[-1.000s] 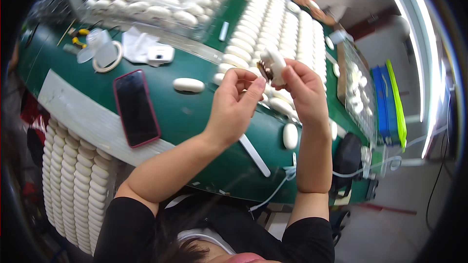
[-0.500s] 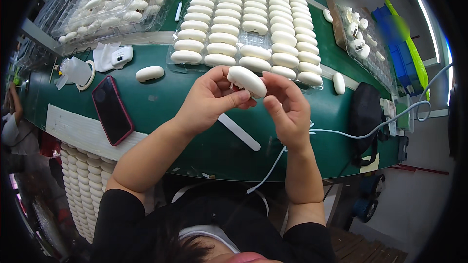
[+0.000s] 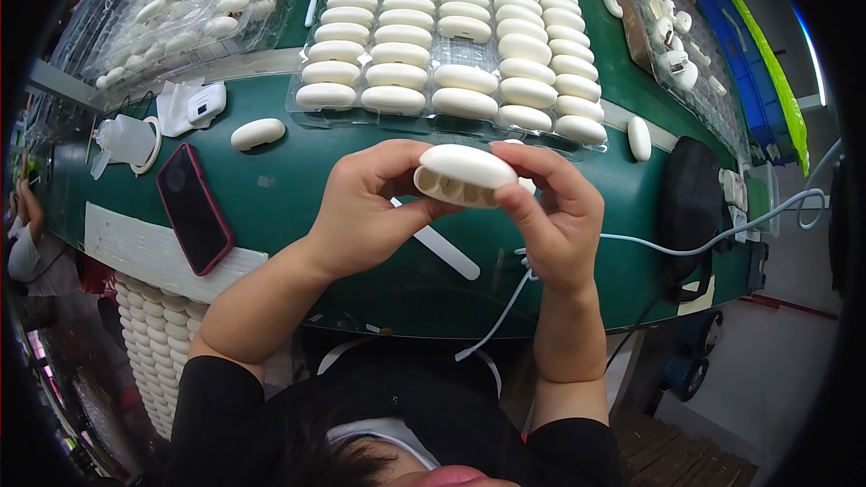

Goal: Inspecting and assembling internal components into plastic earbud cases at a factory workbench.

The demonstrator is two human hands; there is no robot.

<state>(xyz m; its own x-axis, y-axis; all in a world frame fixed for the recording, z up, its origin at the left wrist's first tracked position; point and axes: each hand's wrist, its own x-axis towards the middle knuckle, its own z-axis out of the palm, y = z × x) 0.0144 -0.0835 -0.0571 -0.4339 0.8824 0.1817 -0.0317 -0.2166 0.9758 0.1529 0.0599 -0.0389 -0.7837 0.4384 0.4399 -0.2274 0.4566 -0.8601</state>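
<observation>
Between both my hands is a glossy white oval case (image 3: 469,165), its lower side turned toward me and showing hollow compartments, much like an earbud case. My left hand (image 3: 365,207) pinches its left end, thumb below and fingers behind. At the right end, my right hand (image 3: 561,225) grips it between thumb and index finger. A small white piece shows behind the case by the right fingers; its kind is hidden. Below the case, a flat white stick (image 3: 446,251) lies on the green table (image 3: 388,293).
Ahead stands a clear tray (image 3: 293,113) with rows of white cases. A loose white case (image 3: 258,134) and a red-edged phone (image 3: 194,207) lie left. To the right are a pale cable (image 3: 667,251), a black pouch (image 3: 693,198) and a box of loose parts (image 3: 672,54).
The case has turned, so its hollow compartments now face me where reddish inner parts showed before. Both hands have shifted slightly, and the view has moved a little.
</observation>
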